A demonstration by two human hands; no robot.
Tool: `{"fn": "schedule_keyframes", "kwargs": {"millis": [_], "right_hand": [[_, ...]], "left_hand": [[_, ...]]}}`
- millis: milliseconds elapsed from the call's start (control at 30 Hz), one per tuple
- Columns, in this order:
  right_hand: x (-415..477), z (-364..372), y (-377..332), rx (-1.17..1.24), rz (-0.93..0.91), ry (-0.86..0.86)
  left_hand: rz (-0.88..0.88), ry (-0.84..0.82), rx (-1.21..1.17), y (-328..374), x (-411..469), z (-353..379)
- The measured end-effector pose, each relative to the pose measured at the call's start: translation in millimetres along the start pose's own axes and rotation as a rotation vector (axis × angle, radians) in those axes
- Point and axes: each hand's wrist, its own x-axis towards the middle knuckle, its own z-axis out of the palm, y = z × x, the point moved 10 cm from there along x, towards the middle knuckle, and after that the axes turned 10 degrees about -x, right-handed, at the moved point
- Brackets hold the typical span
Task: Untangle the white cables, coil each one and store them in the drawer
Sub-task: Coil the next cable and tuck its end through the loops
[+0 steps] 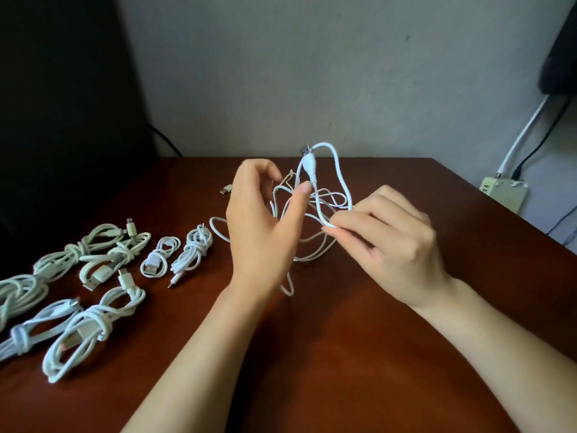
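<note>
Untangling step: the white cable tangle (317, 201) hangs between the two hands, partly raised above the table (374, 354). Probably light, limp and springy, it is best taken near the plug (310, 168). Right hand (390, 242) pinches one loop between thumb and fingertips; left hand (265, 226) is half-curled, its thumb beside the plug stem and its grip hidden. Coiled cables (121, 254) lie left of the left hand

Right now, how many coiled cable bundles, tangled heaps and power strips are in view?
Coiled cable bundles: 7
Tangled heap: 1, pinched by the right hand
Power strip: 1
Total: 9
</note>
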Motion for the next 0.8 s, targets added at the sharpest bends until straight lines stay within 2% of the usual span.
{"fn": "schedule_keyframes", "kwargs": {"millis": [200,433,500,633,800], "right_hand": [[2.1,1.0,-15.1,0.001,-0.096,-0.019],[-3.1,19.3,-24.0,0.005,-0.156,-0.157],[-5.3,23.0,-20.0,0.075,-0.109,-0.197],[-7.9,27.5,-1.0,0.275,0.104,-0.251],[-12.2,22.6,21.4,0.335,0.311,-0.163]], "left_hand": [[-0.040,-0.224,0.142,-9.4,-7.2,25.0],[-0.342,-0.300,-0.132,-33.8,-9.9,36.2],[-0.418,-0.311,-0.246,-38.3,-11.0,37.8],[-0.571,-0.335,-0.542,-41.8,-14.1,44.4],[-0.720,-0.336,-0.776,-42.1,-20.7,51.3]]}}
